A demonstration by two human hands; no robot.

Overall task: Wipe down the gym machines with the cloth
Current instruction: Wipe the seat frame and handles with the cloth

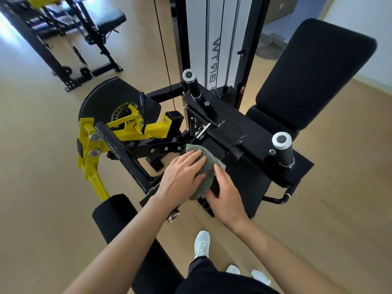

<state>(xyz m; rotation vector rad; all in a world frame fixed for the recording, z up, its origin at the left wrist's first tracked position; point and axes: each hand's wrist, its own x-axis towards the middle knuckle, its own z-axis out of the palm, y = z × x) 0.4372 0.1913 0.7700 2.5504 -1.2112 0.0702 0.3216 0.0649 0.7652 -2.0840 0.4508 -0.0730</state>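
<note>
The green cloth (204,166) is down on the black frame of the leg machine (244,132), bunched up just below the seat edge, right in the middle of the shot. The left hand (182,177) lies flat on top of it, fingers spread and pressing down, not curled around the fabric. The right hand (224,196) comes in from the other side, fingers extended, its fingertips touching the cloth's right edge and the black bar beneath; whether it pinches the cloth, I cannot tell. Both bare forearms reach in from the bottom of the view.

Just left of the cloth, a black bolted arm runs out to the yellow lever assembly (93,149), with a black cam disc (106,98) behind it. A black roller pad (118,219) sits low at the left, partly under the left forearm. Above the hands, two black handles with silver caps stand up, one near the weight stack (192,81) and one at the right (283,147). The black back pad (314,75) rises tilted at the right. The white weight-stack column (216,39) climbs out of the top, cables running alongside.

A white shoe (202,245) stands on the tan floor (42,187) below the hands. Another machine (70,39) stands blurred at the upper left.
</note>
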